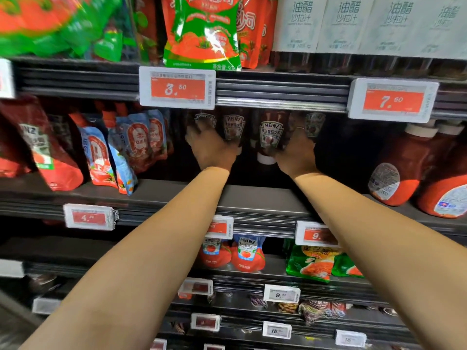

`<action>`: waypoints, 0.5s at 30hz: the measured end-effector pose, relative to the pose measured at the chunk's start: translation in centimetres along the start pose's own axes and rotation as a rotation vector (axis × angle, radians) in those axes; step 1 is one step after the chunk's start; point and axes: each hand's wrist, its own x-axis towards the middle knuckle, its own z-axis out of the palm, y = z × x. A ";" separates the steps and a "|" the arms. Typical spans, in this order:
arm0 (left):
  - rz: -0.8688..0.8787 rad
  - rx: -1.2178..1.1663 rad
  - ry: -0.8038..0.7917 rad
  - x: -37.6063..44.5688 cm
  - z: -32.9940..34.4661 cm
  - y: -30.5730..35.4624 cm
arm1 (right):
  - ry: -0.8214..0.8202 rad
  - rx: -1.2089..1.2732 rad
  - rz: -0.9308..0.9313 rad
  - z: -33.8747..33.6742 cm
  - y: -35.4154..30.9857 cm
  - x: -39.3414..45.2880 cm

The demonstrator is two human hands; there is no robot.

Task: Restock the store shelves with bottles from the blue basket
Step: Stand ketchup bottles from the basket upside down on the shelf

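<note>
Both hands reach deep into the middle shelf (252, 195). The left hand (211, 147) curls its fingers round one Heinz ketchup bottle (233, 128) — the right hand (297, 154) wraps another ketchup bottle (271, 135), cap down, just beside it.

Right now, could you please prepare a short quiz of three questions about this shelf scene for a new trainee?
1. True or false: both hands reach among the Heinz bottles.
2. What price shows on the tag above the left hand?
3. The big jugs stand on which side of the right hand: A left, B right?

Key: 1 true; 2 3.50; 3 B.
</note>
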 end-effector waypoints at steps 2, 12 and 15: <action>-0.117 -0.123 0.009 0.1 0.0 -0.7 | 0.002 0.002 -0.005 0.5 0.0 0.4; -0.210 -0.227 -0.078 2.4 2.3 -2.1 | 0.032 0.066 0.033 2.4 0.5 0.8; -0.205 -0.238 -0.064 2.4 2.5 -2.2 | 0.012 0.060 0.037 2.6 0.9 1.0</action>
